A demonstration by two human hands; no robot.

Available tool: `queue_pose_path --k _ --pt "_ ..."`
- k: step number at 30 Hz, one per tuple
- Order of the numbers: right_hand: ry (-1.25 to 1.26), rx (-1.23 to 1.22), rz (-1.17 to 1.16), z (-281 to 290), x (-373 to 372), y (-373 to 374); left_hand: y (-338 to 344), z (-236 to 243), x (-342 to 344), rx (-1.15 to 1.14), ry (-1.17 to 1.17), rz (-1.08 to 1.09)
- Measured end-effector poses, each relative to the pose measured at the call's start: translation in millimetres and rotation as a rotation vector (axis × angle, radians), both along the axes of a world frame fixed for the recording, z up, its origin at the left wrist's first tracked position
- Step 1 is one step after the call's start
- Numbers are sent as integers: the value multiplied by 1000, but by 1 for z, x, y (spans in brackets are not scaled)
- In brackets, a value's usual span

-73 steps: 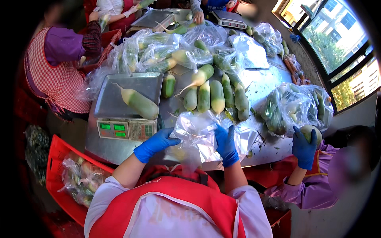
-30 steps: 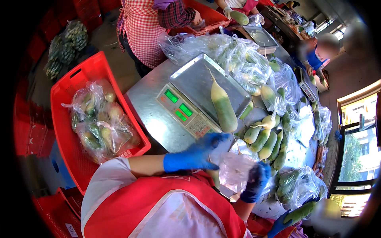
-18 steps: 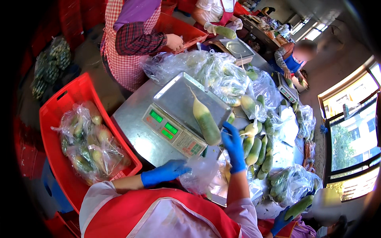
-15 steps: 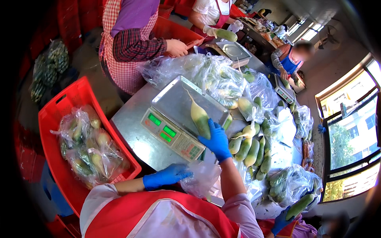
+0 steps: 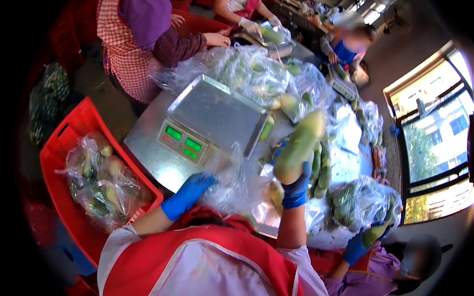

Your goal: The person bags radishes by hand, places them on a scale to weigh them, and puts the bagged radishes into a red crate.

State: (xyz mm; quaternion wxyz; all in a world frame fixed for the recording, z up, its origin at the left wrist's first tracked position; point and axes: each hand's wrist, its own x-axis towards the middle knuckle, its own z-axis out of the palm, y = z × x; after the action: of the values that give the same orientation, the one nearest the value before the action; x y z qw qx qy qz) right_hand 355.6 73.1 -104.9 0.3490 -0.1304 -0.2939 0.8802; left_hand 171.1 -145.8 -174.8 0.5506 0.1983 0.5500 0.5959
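In my blue-gloved right hand (image 5: 295, 191) is a large green-and-white radish (image 5: 300, 145), raised over the table to the right of the scale and slightly blurred. The fingers wrap round its lower end. My left hand (image 5: 190, 196), also blue-gloved, is closed on the edge of a thin clear plastic bag (image 5: 232, 185), which hangs loose in front of the scale. Nothing lies on the metal tray of the digital scale (image 5: 219, 108), whose green displays are lit. A green radish (image 5: 267, 127) shows beside the tray's right edge.
On my left stands a red crate (image 5: 54, 172) with bagged radishes (image 5: 106, 182). Bagged radishes (image 5: 256, 74) cover the table's far side; loose ones (image 5: 323, 170) and another bag (image 5: 363, 202) lie right. Several co-workers stand around, one gloved hand (image 5: 356, 246) holding a radish at lower right.
A radish has left the scale tray, and my right hand has moved right, now holding a radish up. My left hand has shifted slightly up and left with the bag, which has spread upward.
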Motion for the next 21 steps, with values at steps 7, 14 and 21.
queue_pose_path --k 7,14,21 --pt "385 250 -36 44 38 -32 87 17 43 46 -24 -269" --pt "-482 503 45 -32 81 -34 127 67 54 169 -450 -340" --pt "-1082 1313 52 -84 109 -32 132 2 28 37 -624 -241"
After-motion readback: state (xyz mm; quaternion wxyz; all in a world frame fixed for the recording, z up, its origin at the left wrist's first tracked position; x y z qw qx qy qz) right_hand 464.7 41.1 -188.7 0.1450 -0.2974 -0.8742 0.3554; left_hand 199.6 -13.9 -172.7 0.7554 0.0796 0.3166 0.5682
